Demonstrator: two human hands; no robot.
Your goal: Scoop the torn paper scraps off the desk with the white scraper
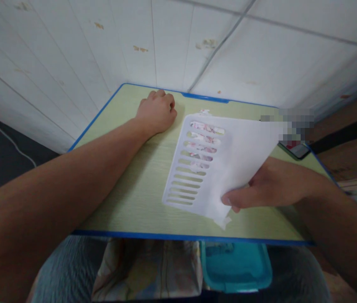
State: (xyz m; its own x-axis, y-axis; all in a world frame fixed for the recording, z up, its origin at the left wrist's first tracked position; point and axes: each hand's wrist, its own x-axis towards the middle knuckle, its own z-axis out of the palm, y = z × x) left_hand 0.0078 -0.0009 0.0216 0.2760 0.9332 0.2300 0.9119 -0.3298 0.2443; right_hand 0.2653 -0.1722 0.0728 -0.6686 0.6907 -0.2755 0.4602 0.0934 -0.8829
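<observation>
My right hand (269, 185) grips a thin white slotted sheet (235, 151) by its right side, thumb on top and fingers behind. The sheet is tilted above the table, with a column of rounded slots along its left side. Through the upper slots, pieces with a pink and red pattern (202, 148) show; table colour shows through the lower ones. Small white scraps stick out at the sheet's top and bottom edges. Near the table's back edge rests my left hand (157, 111), curled into a loose fist, apart from the sheet; nothing shows in it.
The pale wood-grain table (128, 198) has a blue rim and stands against a white panelled wall (128, 42) with a grey cable. A phone (296, 150) lies at the back right, partly blurred out. Below the front edge are a teal plastic box (238, 265) and patterned cloth (153, 269).
</observation>
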